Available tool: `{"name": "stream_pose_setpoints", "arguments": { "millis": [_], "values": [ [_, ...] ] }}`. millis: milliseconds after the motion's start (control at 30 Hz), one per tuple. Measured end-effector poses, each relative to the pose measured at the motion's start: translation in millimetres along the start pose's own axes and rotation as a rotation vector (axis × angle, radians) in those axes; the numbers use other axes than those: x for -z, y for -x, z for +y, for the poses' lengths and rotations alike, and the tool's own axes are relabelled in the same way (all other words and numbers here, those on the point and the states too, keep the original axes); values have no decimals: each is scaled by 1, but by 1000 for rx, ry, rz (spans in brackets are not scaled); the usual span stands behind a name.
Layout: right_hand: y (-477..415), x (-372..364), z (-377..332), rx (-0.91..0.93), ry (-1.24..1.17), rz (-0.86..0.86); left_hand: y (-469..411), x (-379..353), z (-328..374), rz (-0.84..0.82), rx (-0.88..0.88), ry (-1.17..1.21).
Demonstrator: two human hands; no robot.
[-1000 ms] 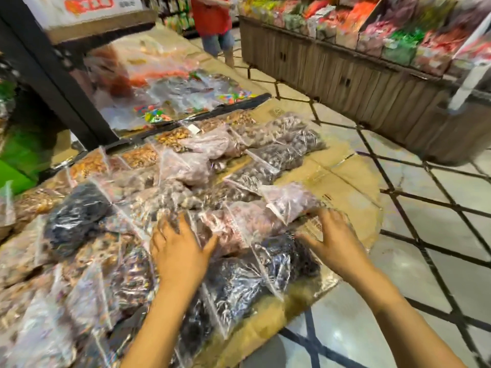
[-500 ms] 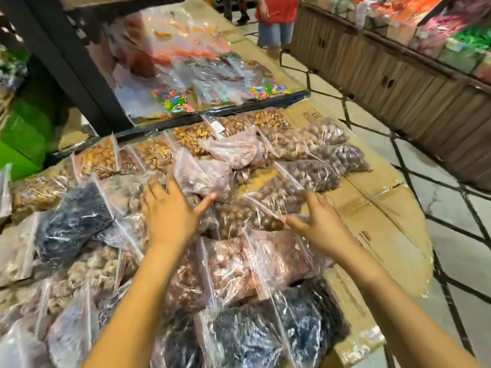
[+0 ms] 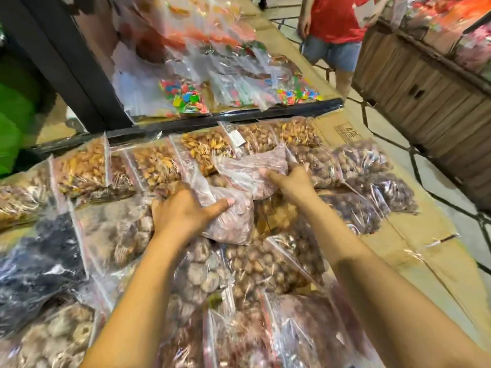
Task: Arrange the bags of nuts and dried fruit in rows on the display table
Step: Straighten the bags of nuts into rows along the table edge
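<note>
Head view: your left hand [image 3: 186, 211] is closed on a clear bag of pinkish-brown nuts [image 3: 231, 219] near the middle of the bench [image 3: 414, 235], fingers curled over its far edge and thumb pressed on its top face. Your right hand [image 3: 292, 181] grips a second pinkish bag [image 3: 252, 166] just beyond and right of the first; the thumb lies on its near face and the fingers are hidden behind the plastic. The two bags touch each other.

Around both hands, further bags cover the bench in overlapping rows. Bags of golden-orange fruit [image 3: 85, 166] form the far row. Bags of dark purple-brown pieces [image 3: 372, 197] lie to the right. A bag of black fruit [image 3: 39, 251] lies at the near left, with bags of round brown nuts [image 3: 255, 266] between your forearms. Flattened cardboard [image 3: 345, 134] covers the right part of the bench surface.

Beyond a black bar [image 3: 239, 118] at the far edge, bags of multicoloured sweets [image 3: 183, 96] lie on another surface. A person in a red top [image 3: 334, 19] stands at far right beside a wooden counter [image 3: 425, 83].
</note>
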State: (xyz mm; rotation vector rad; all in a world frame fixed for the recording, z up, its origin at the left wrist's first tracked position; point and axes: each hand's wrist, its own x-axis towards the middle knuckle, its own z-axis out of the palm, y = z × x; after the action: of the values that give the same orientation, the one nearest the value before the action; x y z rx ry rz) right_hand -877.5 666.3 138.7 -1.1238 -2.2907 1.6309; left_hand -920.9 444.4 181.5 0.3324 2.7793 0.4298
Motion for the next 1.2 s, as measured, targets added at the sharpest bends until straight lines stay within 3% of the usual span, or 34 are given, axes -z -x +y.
{"name": "stream_pose_setpoints", "arguments": {
  "millis": [233,400,500,633,767,967,1200],
  "values": [
    [26,12,-8,-99,32,9,12,-1,-3,31,-71,352],
    [64,42,-10,52,-88,131,46,7,10,110,-245,473],
    [87,79,-14,155,-236,172,70,12,17,241,-283,576],
    [108,133,11,145,-451,170,107,23,44,412,-237,748],
    [118,176,63,17,-522,149,144,9,85,520,-103,838],
    [120,236,137,-33,-570,39,198,-51,156,429,-111,952],
    [125,287,179,-38,-579,-6,224,-115,199,304,36,843]
  ]
}}
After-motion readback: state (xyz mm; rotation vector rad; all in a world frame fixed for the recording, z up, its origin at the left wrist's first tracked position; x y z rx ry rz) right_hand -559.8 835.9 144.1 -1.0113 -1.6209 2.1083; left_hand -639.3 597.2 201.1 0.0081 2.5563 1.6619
